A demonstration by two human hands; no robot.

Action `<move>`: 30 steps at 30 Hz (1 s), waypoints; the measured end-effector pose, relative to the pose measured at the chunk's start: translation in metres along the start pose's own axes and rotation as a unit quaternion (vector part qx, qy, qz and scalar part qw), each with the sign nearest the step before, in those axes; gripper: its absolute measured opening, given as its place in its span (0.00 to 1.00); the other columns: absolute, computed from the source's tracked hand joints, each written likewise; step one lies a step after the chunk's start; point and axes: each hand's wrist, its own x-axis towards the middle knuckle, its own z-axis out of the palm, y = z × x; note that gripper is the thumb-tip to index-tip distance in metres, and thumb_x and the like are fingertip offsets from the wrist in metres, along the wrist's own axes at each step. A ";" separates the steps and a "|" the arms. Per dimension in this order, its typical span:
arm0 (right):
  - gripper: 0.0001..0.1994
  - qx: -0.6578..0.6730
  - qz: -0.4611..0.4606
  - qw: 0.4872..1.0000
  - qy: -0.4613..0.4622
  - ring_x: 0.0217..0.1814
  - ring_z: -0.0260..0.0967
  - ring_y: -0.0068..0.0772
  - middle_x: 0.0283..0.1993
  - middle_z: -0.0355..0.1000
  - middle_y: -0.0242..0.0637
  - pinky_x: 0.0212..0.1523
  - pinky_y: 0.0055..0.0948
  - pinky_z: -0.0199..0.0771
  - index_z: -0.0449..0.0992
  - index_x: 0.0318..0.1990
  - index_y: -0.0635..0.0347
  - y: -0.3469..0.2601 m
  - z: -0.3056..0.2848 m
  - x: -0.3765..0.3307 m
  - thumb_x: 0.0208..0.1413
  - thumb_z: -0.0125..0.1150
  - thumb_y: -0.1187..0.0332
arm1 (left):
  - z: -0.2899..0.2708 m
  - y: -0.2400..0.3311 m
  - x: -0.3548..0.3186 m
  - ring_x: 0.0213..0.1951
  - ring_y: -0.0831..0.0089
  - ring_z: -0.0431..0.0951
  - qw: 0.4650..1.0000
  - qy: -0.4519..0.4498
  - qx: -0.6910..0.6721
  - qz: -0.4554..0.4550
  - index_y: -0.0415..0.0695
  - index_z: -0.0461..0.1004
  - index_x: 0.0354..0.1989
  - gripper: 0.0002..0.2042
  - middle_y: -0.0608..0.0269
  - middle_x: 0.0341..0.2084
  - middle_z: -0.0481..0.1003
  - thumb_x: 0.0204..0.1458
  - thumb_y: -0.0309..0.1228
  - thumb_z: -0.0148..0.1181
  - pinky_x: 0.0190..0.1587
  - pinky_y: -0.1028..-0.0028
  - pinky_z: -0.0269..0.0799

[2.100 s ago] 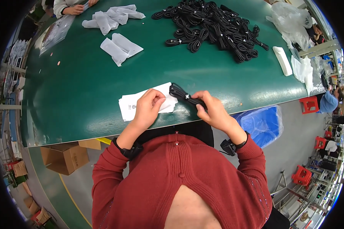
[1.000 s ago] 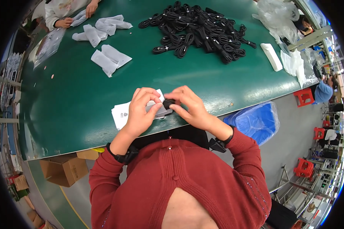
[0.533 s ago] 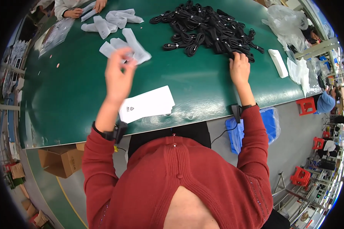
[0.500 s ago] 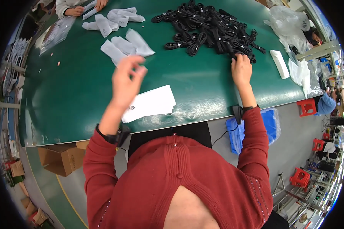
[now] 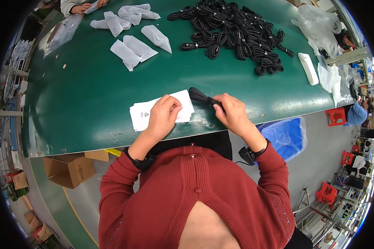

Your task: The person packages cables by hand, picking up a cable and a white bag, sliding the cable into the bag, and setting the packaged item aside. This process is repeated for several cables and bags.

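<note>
A flat stack of white bags (image 5: 138, 118) lies near the table's front edge. Over its right part is my left hand (image 5: 163, 117), thumb and forefinger pinched together at the top bag. Just right of the stack, my right hand (image 5: 234, 114) grips one end of a coiled black cable (image 5: 198, 96) with a dark tie round its middle. The cable's free end points left and reaches the stack's right edge. Farther back is a large heap of coiled black cables (image 5: 232, 29), several with light ties.
Several filled white bags (image 5: 141, 47) lie at the back left. A co-worker's hands (image 5: 85, 7) hold another beyond them. At the right are clear plastic bags (image 5: 318, 27) and a white bundle (image 5: 308, 69). A lined blue bin (image 5: 284, 139) stands below the front edge.
My right hand has come from the heap toward me with one cable coil. My left hand has dropped from near the filled bags onto the stack. One filled bag now lies apart.
</note>
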 end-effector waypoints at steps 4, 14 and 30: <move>0.09 -0.011 -0.077 0.996 -0.037 0.27 0.70 0.46 0.28 0.71 0.44 0.30 0.37 0.71 0.73 0.41 0.62 -0.007 0.000 -0.003 0.53 0.62 0.76 | -0.003 0.003 0.003 0.30 0.61 0.73 0.988 0.007 -0.096 -0.118 0.39 0.73 0.31 0.04 0.58 0.27 0.72 0.49 0.22 0.62 0.34 0.67 0.71; 0.11 0.326 0.396 0.799 -0.313 0.31 0.68 0.22 0.34 0.70 0.32 0.32 0.26 0.69 0.77 0.46 0.59 -0.012 0.001 0.007 0.56 0.64 0.72 | -0.008 0.019 0.004 0.33 0.61 0.73 0.993 -0.001 -0.022 0.117 0.38 0.71 0.31 0.05 0.56 0.32 0.72 0.48 0.21 0.62 0.34 0.69 0.70; 0.10 0.272 0.111 0.956 -0.001 0.38 0.70 0.22 0.46 0.67 0.36 0.39 0.21 0.71 0.77 0.48 0.66 -0.003 0.005 0.043 0.61 0.56 0.76 | -0.090 -0.016 0.096 0.32 0.82 0.69 0.868 -0.052 -0.476 -0.133 0.41 0.70 0.39 0.03 0.67 0.37 0.73 0.61 0.27 0.54 0.34 0.81 0.65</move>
